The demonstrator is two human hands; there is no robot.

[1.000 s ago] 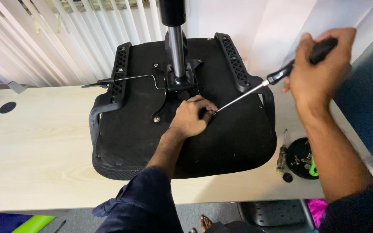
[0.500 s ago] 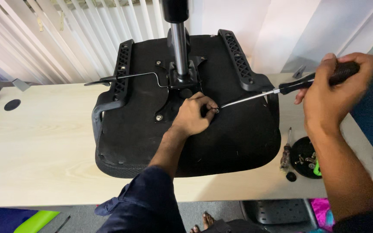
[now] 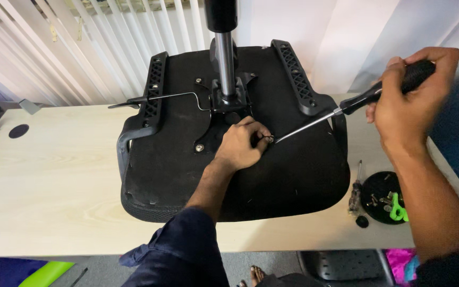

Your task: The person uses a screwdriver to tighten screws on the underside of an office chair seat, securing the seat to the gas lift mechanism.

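Upturned black chair seat lies at centre of the pale table. Left hand rests on its underside, fingertips pinching a small screw. Right hand, at 2 o'clock, is clenched round the screwdriver handle; the tip meets the screw. Black parts tray at 4 o'clock.

The screwdriver in my right hand has a matt black plastic handle and a shiny steel shaft. My left hand rests on the chair seat's dull black underside. The column is glossy metal; the table is smooth pale wood.
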